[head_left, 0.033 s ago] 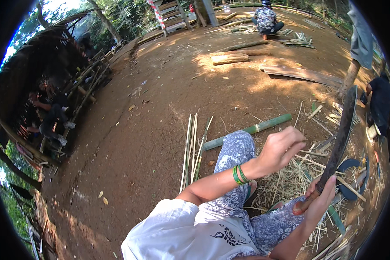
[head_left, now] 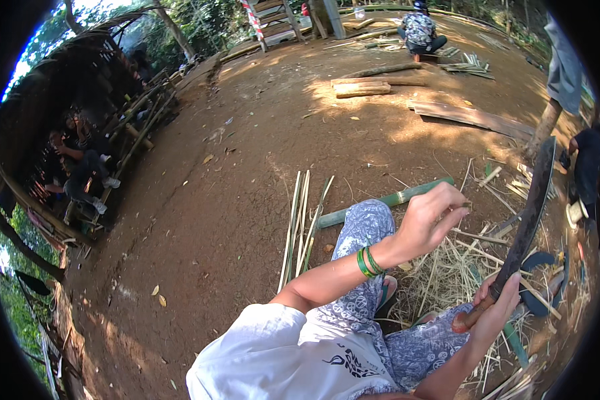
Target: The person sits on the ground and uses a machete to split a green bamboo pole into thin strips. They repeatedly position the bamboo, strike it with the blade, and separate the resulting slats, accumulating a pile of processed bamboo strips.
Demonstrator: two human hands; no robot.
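Observation:
My right hand [head_left: 499, 312] is wrapped round the wooden handle of a machete [head_left: 531, 210]. Its long dark blade points up and away, tilted a little to the right. The reddish end of the handle rests near my right thigh. To the left of the blade, my left hand [head_left: 433, 217] hangs raised with its fingers pinched together. Whatever sits at those fingertips is too small to make out. Beneath the hands lie pale bamboo shavings [head_left: 440, 273]. Beyond my left knee a green bamboo pole [head_left: 407, 195] lies on the ground, with several thin split strips [head_left: 297, 230] to its left.
A dark curved object [head_left: 537, 293] lies right of the machete handle. Farther off are a flat wooden board [head_left: 470, 119] and short logs [head_left: 363, 89]. One person [head_left: 420, 33] squats at the back, another [head_left: 588, 163] is at the right edge. People sit in a shaded shelter at left.
The view has shifted slightly. My left hand has tilted a little, with its fingers still pinched. The machete stays in my right hand at nearly the same angle.

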